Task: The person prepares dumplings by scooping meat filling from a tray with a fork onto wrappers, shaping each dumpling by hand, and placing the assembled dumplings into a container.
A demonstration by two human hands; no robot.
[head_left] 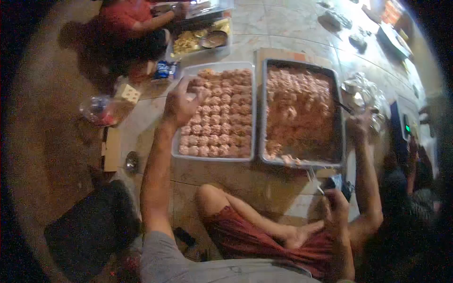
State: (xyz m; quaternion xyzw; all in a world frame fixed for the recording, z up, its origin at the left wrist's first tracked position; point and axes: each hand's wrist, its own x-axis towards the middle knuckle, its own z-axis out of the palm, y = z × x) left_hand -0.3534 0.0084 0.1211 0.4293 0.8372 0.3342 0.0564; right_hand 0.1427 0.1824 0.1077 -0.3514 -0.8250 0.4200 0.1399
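My left hand [181, 103] is over the upper left edge of a pale tray [254, 113] filled with rows of pinkish balls [215, 120]. Its fingers are curled together, but blur hides what they hold. To the right stands a deeper tray [341, 137] with a pink minced mixture [295, 106], thinner towards its lower right. My right hand [361, 123], at that tray's right rim, is closed around a dark-handled tool [347, 108] that reaches over the mixture.
Another blurred hand [336, 202] is below the right tray, close to my right arm. A person in red [125, 19] sits at the upper left by a container of yellowish pieces [186, 42] and a bowl [213, 39]. Crumpled foil [365, 94] and a scale [401, 122] lie right.
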